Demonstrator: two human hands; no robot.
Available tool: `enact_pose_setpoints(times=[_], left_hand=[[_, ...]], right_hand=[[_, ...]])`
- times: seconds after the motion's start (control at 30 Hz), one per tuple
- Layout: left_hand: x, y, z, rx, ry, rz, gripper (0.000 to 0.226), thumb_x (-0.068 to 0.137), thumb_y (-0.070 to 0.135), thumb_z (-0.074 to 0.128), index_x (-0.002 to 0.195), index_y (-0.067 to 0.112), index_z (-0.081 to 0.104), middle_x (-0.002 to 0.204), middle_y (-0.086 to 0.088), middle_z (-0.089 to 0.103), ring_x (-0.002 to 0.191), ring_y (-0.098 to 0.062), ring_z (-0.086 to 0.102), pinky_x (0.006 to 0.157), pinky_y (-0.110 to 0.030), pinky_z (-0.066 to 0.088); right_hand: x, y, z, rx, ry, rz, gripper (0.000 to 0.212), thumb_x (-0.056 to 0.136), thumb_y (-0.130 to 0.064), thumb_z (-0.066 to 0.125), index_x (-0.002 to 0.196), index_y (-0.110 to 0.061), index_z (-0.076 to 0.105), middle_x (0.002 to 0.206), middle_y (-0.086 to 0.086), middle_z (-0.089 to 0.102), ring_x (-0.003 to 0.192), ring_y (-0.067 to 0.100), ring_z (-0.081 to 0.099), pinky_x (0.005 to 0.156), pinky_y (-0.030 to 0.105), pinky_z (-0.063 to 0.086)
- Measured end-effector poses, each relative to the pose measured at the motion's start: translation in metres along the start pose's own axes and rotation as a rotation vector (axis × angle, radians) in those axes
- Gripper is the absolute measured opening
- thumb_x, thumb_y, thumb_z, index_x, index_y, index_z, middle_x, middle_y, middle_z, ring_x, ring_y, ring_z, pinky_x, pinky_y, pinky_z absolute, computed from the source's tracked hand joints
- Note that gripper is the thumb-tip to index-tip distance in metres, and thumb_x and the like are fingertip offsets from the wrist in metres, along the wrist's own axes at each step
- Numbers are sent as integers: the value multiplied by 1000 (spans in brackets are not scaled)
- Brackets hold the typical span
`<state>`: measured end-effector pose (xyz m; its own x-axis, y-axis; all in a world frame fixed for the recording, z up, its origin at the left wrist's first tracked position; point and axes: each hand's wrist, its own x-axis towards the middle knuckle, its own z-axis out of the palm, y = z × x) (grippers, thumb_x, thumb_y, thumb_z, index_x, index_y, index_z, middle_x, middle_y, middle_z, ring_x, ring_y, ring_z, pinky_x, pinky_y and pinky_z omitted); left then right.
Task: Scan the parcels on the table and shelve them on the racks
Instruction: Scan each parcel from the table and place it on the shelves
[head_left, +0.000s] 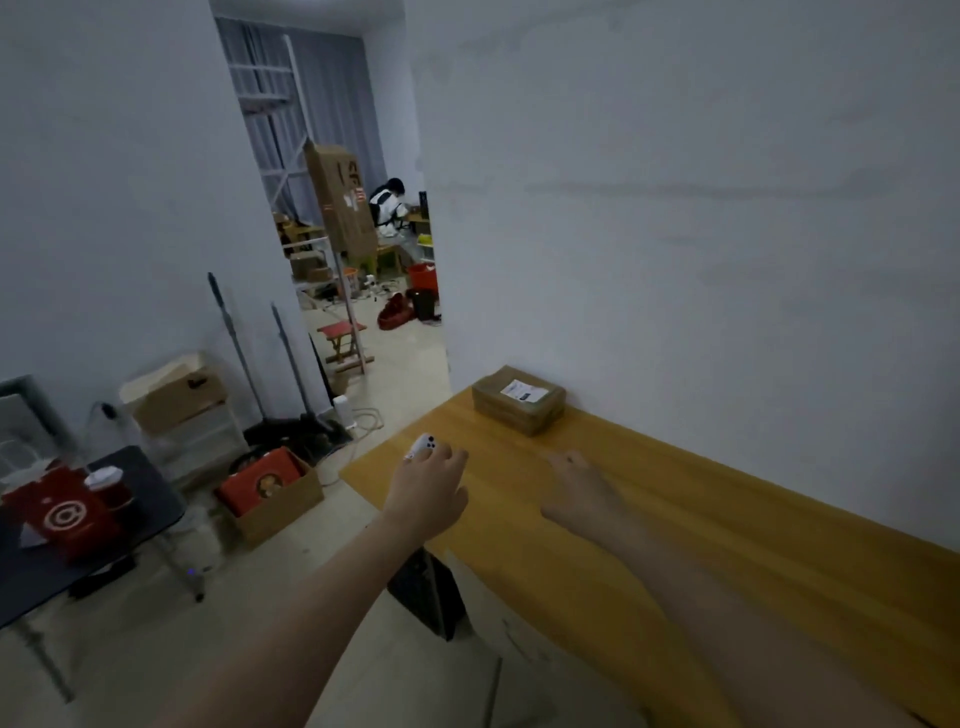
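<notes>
Head view: left hand (428, 486) grips a white phone (422, 446) over the near corner of the wooden table (727, 545); right hand (576, 488) hovers above the tabletop, fingers relaxed, holding nothing; brown parcel (518, 399) sits at the far end against the wall, apart from both hands.

The walls (675, 208) are white and bare. The floor (395, 358) is pale. A doorway (353, 234) shows a messy room with grey curtains (332, 78).
</notes>
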<state>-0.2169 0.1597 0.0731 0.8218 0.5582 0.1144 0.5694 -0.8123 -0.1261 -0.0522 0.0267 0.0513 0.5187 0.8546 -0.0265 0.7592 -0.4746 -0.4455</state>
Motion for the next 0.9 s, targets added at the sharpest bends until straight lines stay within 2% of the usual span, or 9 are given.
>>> enact_pose_setpoints(times=[0.2, 0.4, 0.57, 0.77, 0.9], left_hand=[[83, -24, 38, -27, -28, 85, 47, 98, 38, 43, 140, 18, 39, 135, -5, 48, 121, -25, 49, 88, -39, 52], [174, -22, 76, -50, -16, 130, 45, 97, 39, 44, 137, 18, 42, 133, -3, 48, 119, -24, 50, 90, -39, 50], [266, -23, 118, -52, -49, 145, 44, 99, 38, 43, 137, 17, 42, 136, -4, 45, 124, -24, 47, 96, -36, 45], [368, -21, 182, -62, -154, 115, 45, 98, 37, 43, 140, 19, 39, 140, -4, 43, 126, -25, 45, 96, -37, 43], [424, -17, 231, -94, -133, 102, 41, 98, 27, 42, 137, 18, 39, 138, -3, 44, 121, -23, 48, 92, -35, 44]], right_hand=[[62, 10, 14, 27, 0, 93, 65, 87, -25, 62, 144, -18, 31, 149, 6, 26, 134, 26, 30, 100, 36, 43], [154, 43, 22, 0, 12, 137, 63, 85, -28, 63, 140, -16, 35, 144, 9, 34, 130, 27, 34, 101, 38, 41], [255, 81, 33, -34, 4, 93, 63, 85, -27, 62, 140, -16, 34, 142, 6, 34, 128, 24, 37, 97, 36, 44], [356, 132, 66, -140, -105, 75, 60, 88, -30, 60, 140, -17, 33, 144, 9, 30, 128, 26, 38, 97, 39, 43], [406, 162, 98, -214, -147, 59, 62, 90, -27, 57, 144, -16, 27, 148, 10, 23, 133, 30, 30, 98, 40, 41]])
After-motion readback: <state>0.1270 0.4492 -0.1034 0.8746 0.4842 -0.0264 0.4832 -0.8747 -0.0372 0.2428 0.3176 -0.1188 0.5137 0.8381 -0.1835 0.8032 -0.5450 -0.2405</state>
